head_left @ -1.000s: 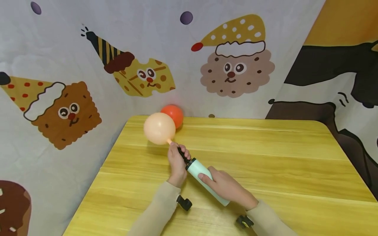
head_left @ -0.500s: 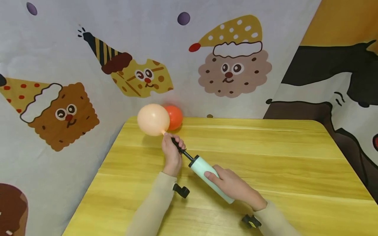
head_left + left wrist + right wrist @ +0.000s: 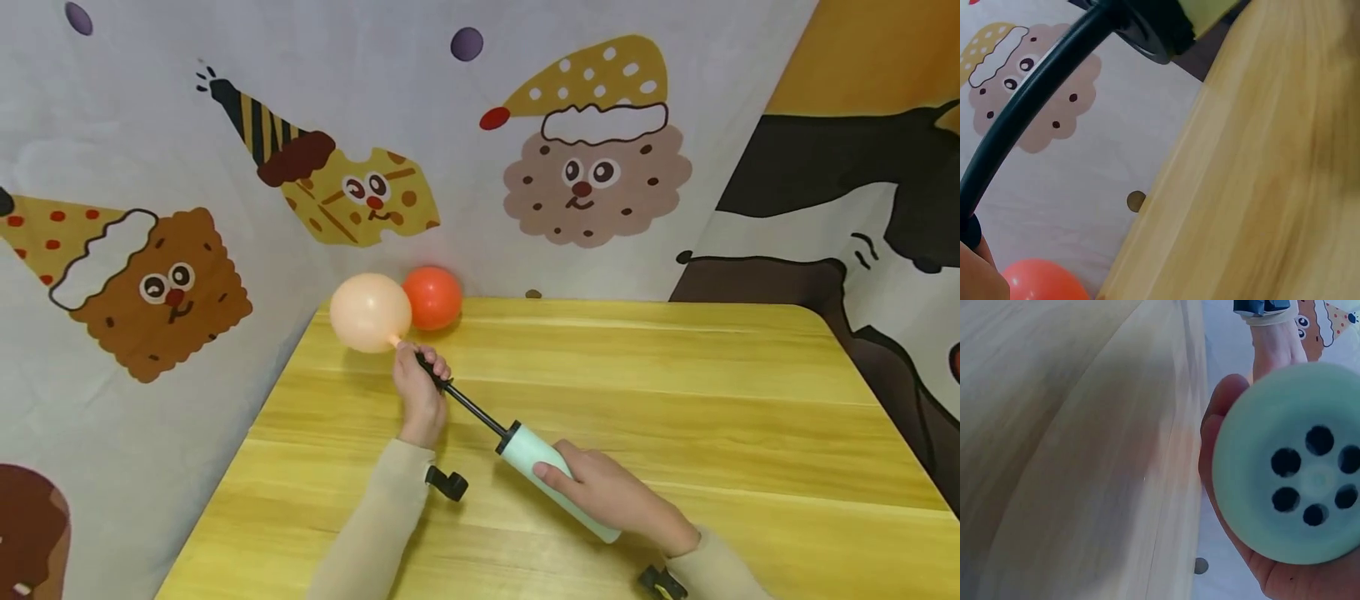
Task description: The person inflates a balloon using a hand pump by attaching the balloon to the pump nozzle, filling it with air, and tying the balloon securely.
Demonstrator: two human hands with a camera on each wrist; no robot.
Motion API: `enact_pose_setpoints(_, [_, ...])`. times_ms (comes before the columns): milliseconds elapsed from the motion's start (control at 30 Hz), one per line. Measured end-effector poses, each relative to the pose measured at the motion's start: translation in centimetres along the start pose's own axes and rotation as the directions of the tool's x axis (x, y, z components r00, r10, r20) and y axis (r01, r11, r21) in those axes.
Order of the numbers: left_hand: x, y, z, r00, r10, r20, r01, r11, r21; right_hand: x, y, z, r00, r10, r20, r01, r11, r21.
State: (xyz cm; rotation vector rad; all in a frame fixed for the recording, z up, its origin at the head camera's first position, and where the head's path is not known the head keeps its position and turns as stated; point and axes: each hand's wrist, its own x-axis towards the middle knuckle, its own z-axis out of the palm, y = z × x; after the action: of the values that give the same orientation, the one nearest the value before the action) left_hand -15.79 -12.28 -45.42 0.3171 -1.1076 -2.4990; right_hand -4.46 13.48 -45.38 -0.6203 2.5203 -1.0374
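My right hand (image 3: 611, 492) grips the mint-green barrel of a balloon pump (image 3: 558, 483), slanted above the table. In the right wrist view the barrel's round end (image 3: 1260, 462) shows several dark holes. A black rod (image 3: 476, 408) extends from the barrel's collar up to the black nozzle end, which my left hand (image 3: 420, 383) grips. A peach balloon (image 3: 370, 312), inflated and round, sits over the nozzle, its neck at my left thumb and fingers. Behind it on the right, a red-orange balloon (image 3: 433, 298) lies at the table's back edge; the left wrist view shows part of it.
A wood-grain table (image 3: 712, 400) spans the view below my hands. Behind and to the left hangs a white cloth backdrop (image 3: 465, 167) with cartoon biscuits and cheese in party hats. Black wrist mounts (image 3: 447, 483) sit on both sleeves.
My hands have drawn apart, the left up and leftward, the right down and rightward. The pump's rod has slid out of the barrel, and the peach balloon has shifted left, uncovering more of the red-orange one.
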Motion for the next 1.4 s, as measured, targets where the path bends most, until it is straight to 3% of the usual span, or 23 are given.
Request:
enact_pose_setpoints(267, [-1.2, -1.2, -0.1, 0.999, -0.032, 0.019, 0.032, 0.999, 0.033, 1.1, -0.7, 0.9, 1.0, 0.023, -0.02, -0.024, 0.999, -0.024])
enact_pose_setpoints(700, [-4.0, -3.1, 0.3, 0.992, -0.103, 0.075, 0.096, 0.991, 0.097, 3.8, -1.9, 1.3, 0.999, -0.005, -0.049, 0.005, 1.0, 0.008])
enact_pose_setpoints(1000, [-2.4, -2.0, 0.2, 0.996, -0.057, 0.075, 0.052, 0.996, 0.069, 3.8, -2.1, 1.3, 0.999, 0.016, -0.039, -0.013, 0.997, 0.074])
enact_pose_setpoints(1300, [0.4, 1.4, -0.8, 1.0, 0.01, -0.009, -0.011, 1.0, -0.018, 0.3, -0.6, -0.7, 0.999, 0.003, 0.053, -0.004, 1.0, 0.022])
enact_pose_setpoints(1400, [0.9, 1.7, -0.8, 0.999, 0.016, -0.03, -0.018, 0.998, -0.054, -0.4, -0.1, -1.2, 0.998, 0.002, 0.063, -0.003, 1.0, 0.012])
